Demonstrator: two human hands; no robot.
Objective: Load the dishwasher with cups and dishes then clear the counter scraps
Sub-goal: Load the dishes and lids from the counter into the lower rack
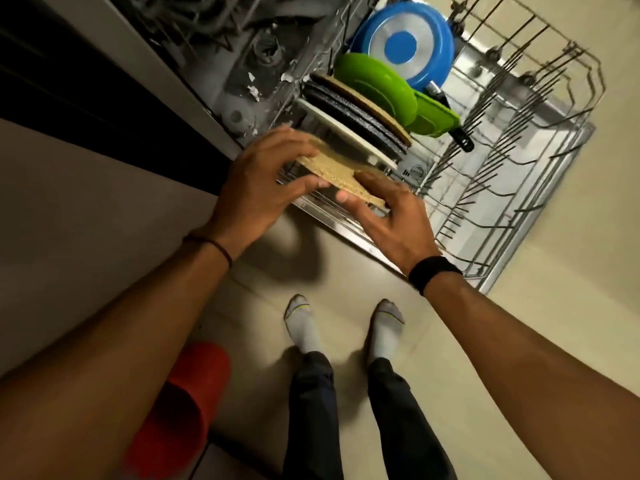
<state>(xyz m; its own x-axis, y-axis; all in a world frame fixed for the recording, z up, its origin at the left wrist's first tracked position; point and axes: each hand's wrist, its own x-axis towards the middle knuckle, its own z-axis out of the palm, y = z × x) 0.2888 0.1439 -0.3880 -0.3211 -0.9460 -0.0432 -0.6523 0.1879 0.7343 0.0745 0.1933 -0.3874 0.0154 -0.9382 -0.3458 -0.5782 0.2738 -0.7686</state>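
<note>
A speckled tan plate (337, 169) is held edge-up over the near end of the pulled-out lower dishwasher rack (540, 140). My left hand (263, 178) grips its left side and my right hand (388, 209) grips its right side. Behind it stand a white plate (346, 133), dark plates (356, 116) and a cork-coloured round piece (367, 102). Further back sit a green plate (374, 84), a green container (436, 116) and a blue pan (405, 46) with a black handle.
The rack's right part holds only bare wire tines. The open dishwasher tub (214, 32) lies at the top left. A red bucket (180, 400) stands on the tiled floor by my left leg. My socked feet (346, 323) stand just before the rack.
</note>
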